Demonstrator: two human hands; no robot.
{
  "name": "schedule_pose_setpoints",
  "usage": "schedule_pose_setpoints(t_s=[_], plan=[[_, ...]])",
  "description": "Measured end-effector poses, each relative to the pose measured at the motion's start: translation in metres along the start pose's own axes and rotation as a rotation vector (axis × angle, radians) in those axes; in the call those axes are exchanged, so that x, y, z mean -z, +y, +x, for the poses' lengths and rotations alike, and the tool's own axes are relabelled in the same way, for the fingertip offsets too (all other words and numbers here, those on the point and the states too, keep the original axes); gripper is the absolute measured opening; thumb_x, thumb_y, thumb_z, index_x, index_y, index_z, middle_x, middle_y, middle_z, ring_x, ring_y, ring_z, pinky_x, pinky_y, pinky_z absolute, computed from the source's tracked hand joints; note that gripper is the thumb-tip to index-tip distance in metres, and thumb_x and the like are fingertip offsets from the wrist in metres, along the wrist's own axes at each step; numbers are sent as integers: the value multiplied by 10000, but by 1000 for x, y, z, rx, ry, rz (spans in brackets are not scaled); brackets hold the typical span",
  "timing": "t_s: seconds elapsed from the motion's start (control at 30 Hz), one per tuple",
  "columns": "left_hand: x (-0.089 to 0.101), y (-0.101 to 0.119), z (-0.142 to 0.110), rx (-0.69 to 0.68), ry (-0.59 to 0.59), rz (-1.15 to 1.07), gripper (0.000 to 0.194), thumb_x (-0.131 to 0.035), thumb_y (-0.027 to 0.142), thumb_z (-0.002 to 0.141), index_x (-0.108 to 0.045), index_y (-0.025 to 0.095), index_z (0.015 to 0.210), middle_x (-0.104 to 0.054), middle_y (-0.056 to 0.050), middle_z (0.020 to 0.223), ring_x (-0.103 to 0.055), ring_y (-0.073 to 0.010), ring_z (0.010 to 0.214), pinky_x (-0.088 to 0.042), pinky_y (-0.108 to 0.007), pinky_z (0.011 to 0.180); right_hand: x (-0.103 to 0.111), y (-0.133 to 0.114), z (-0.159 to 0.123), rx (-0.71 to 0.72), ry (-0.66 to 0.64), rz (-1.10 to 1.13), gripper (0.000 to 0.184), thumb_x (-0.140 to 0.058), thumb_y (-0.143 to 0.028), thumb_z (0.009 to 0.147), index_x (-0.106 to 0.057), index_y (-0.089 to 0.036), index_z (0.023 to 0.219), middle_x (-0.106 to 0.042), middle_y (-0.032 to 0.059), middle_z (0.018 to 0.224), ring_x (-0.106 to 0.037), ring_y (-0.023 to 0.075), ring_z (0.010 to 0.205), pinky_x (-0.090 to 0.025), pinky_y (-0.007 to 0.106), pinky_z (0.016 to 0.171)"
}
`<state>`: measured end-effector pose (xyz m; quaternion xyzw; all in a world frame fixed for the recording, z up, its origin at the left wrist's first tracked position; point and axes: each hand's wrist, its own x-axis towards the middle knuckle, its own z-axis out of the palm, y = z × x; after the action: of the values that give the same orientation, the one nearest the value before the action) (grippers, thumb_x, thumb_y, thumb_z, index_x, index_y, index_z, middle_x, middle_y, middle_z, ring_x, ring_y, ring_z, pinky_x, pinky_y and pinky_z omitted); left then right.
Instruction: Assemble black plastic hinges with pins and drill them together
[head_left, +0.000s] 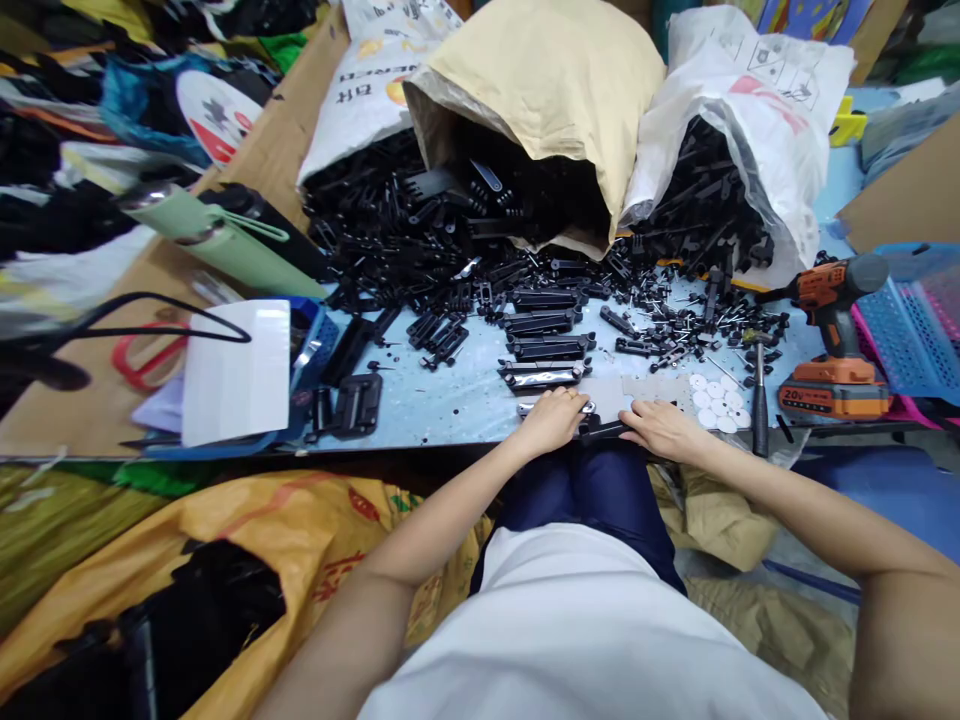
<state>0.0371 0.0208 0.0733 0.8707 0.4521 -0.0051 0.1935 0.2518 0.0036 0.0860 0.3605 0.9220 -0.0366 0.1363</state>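
Note:
At the table's near edge my left hand (556,418) is closed over a long black part with shiny bits, whose ends show on both sides of the fingers. My right hand (660,428), to its right, pinches the end of a slim black plastic piece (604,431). That piece reaches across the gap towards my left hand; whether the two parts touch I cannot tell. Just beyond the hands, several similar black assembled parts (546,347) lie in a stacked row. A grey board (611,393) lies under the fingers, with round white discs (721,402) at its right.
Sacks (555,80) spill black parts over the back of the table. Small screws and pins lie at the right, near a hammer (760,395) and a cordless drill (836,340). A blue bin (319,345) and green bottle (225,245) stand left. A yellow sack (315,540) sits below.

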Motion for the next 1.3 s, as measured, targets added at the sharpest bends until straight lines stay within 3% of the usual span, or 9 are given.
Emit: schedule_pose_setpoints(t_s=[0.17, 0.33, 0.6, 0.77, 1.03, 1.13, 1.3], plan=[[0, 2, -1, -5, 5, -14, 282, -457, 283, 838, -516, 184, 1096, -579, -85, 1043, -523, -236, 974, -411, -371, 830, -8, -6, 3, -62, 40, 17, 319, -346, -399, 933, -558, -163, 969, -590, 85, 827, -560, 171, 724, -294, 256, 574], [-5, 2, -4, 3, 42, -58, 521, -590, 558, 711, -505, 182, 1062, -578, -99, 1026, -502, -276, 992, -409, -394, 821, -8, -15, 1, -105, 106, 18, 317, -326, -385, 943, -565, -182, 988, -606, 78, 816, -547, 175, 743, -270, 263, 554], [-9, -2, -2, -48, 31, -40, 605, -629, 613, 651, -506, 180, 1055, -561, -112, 1101, -505, -291, 1014, -395, -416, 852, -7, -19, -3, -107, 91, 32, 334, -324, -407, 941, -580, -196, 982, -618, 60, 791, -534, 160, 710, -245, 268, 541], [-20, -6, -7, -27, 190, -112, 545, -633, 555, 677, -504, 169, 1040, -588, -106, 1001, -554, -271, 962, -436, -382, 818, 0, -23, -1, -127, 179, -6, 341, -289, -354, 954, -589, -196, 993, -618, 68, 779, -512, 169, 726, -237, 291, 574], [-35, -16, -13, -137, 420, -161, 392, -535, 533, 772, -531, 181, 944, -618, -77, 877, -614, -222, 862, -489, -329, 735, 14, -26, 3, -71, 295, -94, 243, -342, -154, 924, -580, -185, 961, -604, 55, 751, -486, 158, 701, -214, 310, 576], [-35, -17, -14, -166, 404, -150, 427, -514, 584, 769, -536, 181, 907, -613, -62, 822, -619, -207, 803, -490, -308, 691, 10, -20, 2, 0, 353, -126, 218, -359, -175, 930, -576, -180, 952, -597, 43, 732, -478, 150, 682, -214, 301, 571], [-24, -1, 1, -184, 227, -84, 445, -530, 572, 772, -537, 178, 980, -612, -71, 902, -590, -220, 889, -474, -320, 742, -18, 0, -6, 31, 454, -92, 292, -357, -333, 942, -592, -166, 896, -613, 47, 750, -482, 149, 675, -258, 276, 587]])
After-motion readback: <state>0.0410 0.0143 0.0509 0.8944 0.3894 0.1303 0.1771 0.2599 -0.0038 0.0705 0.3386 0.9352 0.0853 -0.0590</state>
